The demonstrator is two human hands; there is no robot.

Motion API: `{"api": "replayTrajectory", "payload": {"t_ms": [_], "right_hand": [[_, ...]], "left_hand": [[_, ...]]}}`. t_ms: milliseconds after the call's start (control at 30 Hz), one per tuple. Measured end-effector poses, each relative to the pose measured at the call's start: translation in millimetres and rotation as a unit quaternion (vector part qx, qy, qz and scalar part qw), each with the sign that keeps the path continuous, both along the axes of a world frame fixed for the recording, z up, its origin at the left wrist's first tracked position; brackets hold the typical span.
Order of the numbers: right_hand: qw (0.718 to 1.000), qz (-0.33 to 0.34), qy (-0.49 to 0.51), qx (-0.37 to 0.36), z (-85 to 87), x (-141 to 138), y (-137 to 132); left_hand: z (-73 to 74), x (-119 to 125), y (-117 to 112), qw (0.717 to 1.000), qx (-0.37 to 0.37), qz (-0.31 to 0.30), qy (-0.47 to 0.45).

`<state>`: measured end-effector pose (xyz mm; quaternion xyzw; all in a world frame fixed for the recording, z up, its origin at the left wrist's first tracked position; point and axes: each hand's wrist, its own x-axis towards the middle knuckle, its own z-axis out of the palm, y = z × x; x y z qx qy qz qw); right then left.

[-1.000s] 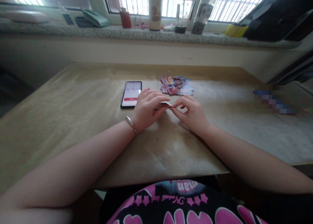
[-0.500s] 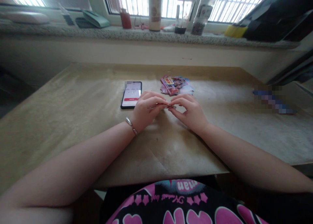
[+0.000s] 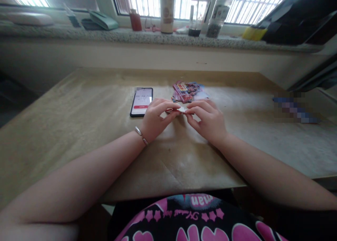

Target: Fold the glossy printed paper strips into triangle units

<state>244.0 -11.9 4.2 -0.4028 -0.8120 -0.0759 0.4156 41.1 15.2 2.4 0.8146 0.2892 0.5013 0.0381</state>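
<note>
Both my hands meet above the desk, pinching a small folded printed card (image 3: 179,110) between their fingertips. My left hand (image 3: 157,117) holds its end, and my right hand (image 3: 207,120) holds the other. Much of the card is hidden by my fingers. Just beyond them lies a loose pile of colourful printed cards (image 3: 189,92), close to but not touching my right fingers. A black smartphone (image 3: 141,101) with a lit screen lies face up next to my left hand. A silver bangle (image 3: 140,135) circles my left wrist.
The desk top is covered in tan paper (image 3: 184,167). A blurred blue object (image 3: 295,109) lies at the right. Behind the desk, a granite windowsill (image 3: 131,37) holds bottles, a glass jar (image 3: 217,18), and a yellow item (image 3: 254,33).
My right hand has shifted slightly rightward, drawing away from my left hand. The small card now shows more of its pale folded edge between my fingertips.
</note>
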Motion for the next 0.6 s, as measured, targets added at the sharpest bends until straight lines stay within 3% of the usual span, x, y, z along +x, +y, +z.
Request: {"api": "replayTrajectory", "payload": {"t_ms": [300,467,600], "right_hand": [[0.999,-0.017,0.012,0.026,-0.8,-1.7,0.6],[0.998,0.019,0.022,0.051,-0.4,-1.4,1.4],[0.998,0.052,0.037,0.030,-0.5,0.9,3.4]], "left_hand": [[-0.5,-0.3,-0.5,0.998,-0.037,-0.041,-0.026],[-1.5,-0.7,1.8,0.998,-0.029,-0.048,-0.041],[-3.2,-2.1,3.8,0.998,-0.030,-0.038,-0.048]]}}
